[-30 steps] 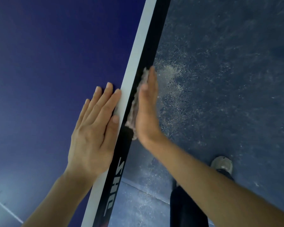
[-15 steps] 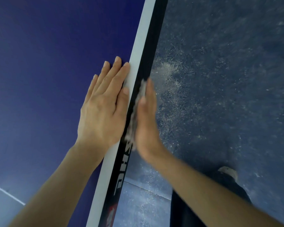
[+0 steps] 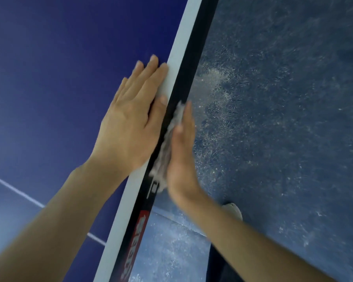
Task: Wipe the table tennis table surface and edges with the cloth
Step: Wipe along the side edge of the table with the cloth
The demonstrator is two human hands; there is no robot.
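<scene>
The blue table tennis table (image 3: 49, 78) fills the left of the view, with a white border line and a black side edge (image 3: 194, 51) running diagonally. My left hand (image 3: 132, 123) lies flat on the tabletop, fingers straight, fingertips by the white line. My right hand (image 3: 180, 155) stands upright with straight fingers and presses a pale grey cloth (image 3: 167, 151) against the black side edge. Most of the cloth is hidden behind the palm.
A dusty, scuffed blue floor (image 3: 283, 119) lies to the right of the table. My shoe (image 3: 233, 209) and dark trouser leg show below the right forearm. A red label (image 3: 139, 226) with white lettering sits lower on the black edge. A white centre line (image 3: 16, 190) crosses the tabletop.
My right hand has slid the cloth down the black edge toward me, reaching the white lettering. My left hand moved forward along the tabletop beside the white line.
</scene>
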